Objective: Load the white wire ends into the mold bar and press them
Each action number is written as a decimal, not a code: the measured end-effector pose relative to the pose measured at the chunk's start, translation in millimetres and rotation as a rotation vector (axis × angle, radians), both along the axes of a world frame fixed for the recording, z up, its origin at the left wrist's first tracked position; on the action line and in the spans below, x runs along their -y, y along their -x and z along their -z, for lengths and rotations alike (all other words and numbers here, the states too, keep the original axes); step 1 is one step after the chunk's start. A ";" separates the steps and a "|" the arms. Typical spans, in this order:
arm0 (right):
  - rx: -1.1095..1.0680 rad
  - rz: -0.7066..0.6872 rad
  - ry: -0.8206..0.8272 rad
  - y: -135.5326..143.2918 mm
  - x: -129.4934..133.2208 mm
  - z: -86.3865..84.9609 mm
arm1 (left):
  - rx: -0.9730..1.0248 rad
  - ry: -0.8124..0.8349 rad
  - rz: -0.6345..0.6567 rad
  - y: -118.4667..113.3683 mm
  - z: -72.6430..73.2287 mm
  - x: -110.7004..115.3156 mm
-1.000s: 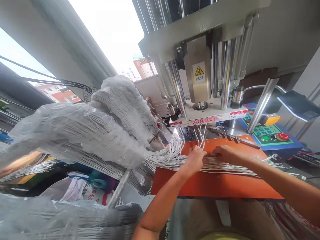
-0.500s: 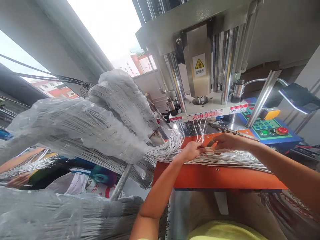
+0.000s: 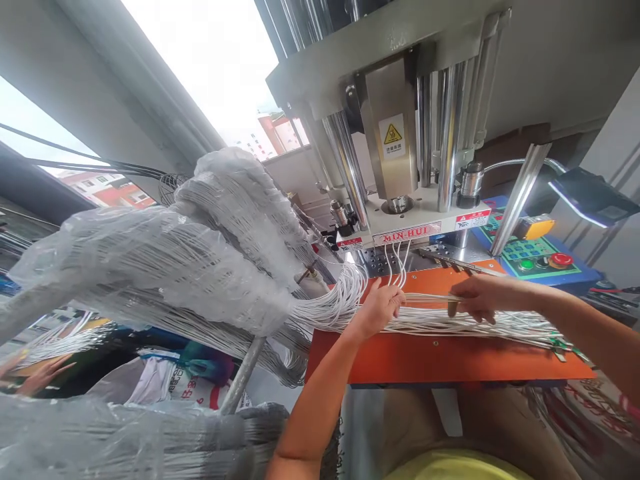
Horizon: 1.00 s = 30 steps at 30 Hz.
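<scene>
Left fingers [image 3: 393, 302] and right fingers [image 3: 467, 291] are pinching wires [image 3: 427, 297]; holding these taut should be limiting snags on the bundle [image 3: 425, 324] beneath.

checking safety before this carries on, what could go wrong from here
The strands between the left hand and right hand could snag in the white cables lying beside them. If the left hand strayed under the nearby MIN-HUI plate, a pinch might follow. The metal block above bears a heat warning label; touching it could burn.
</scene>
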State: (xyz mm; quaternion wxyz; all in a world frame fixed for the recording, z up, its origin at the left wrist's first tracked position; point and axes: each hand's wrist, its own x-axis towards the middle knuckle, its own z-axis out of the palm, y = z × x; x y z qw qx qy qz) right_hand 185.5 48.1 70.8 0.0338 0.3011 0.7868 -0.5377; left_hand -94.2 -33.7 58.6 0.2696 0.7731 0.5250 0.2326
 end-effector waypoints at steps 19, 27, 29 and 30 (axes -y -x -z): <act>-0.034 0.092 -1.285 -1.6 33.0 14.2 | -0.137 -0.296 -0.059 1.3 22.7 50.7; -0.003 0.063 -1.197 -21.9 26.0 45.3 | -0.165 0.021 0.009 -15.0 12.0 72.6; 0.022 -0.005 -1.149 -10.0 36.4 36.5 | -0.039 0.138 0.014 -39.9 4.6 68.7; 0.033 -0.043 -1.121 -3.0 42.7 28.6 | 0.059 0.212 0.019 -54.2 2.0 64.6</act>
